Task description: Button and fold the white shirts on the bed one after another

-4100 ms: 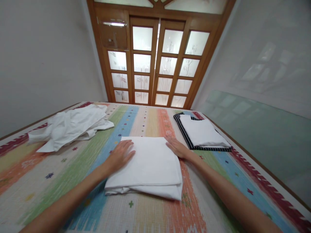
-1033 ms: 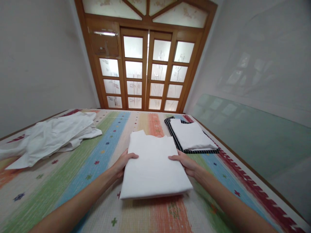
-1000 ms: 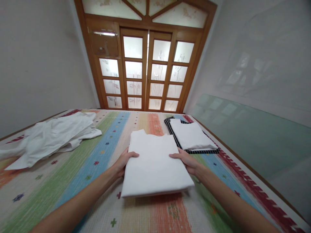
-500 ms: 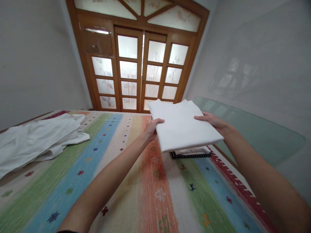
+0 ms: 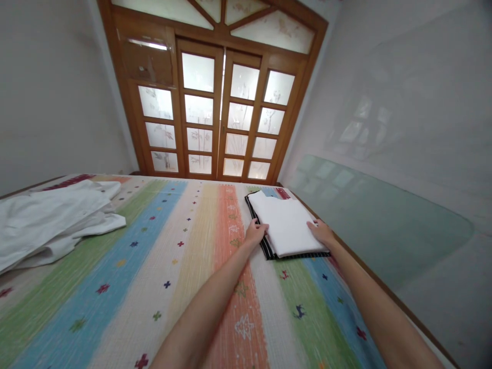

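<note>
A folded white garment [image 5: 288,223] lies on top of a folded black garment with white stripes [image 5: 265,247] at the right side of the bed. My left hand [image 5: 257,231] grips the white garment's left edge, its thumb on top and its other fingers curled beside the black cloth. At the opposite edge, my right hand [image 5: 321,230] has its thumb and fingers on the white garment too. Both forearms reach in from the bottom of the view. The undersides of the fingers are hidden.
A striped, patterned bedspread [image 5: 200,256] covers the bed. Loose white clothing [image 5: 57,220] lies rumpled at the left. Along the right edge runs a wall with a pale green panel [image 5: 384,225]. Wooden glass-paned doors [image 5: 219,113] stand beyond the far edge.
Both hands have lowered the folded white garment from above the bed onto the black striped one. The view has shifted slightly.
</note>
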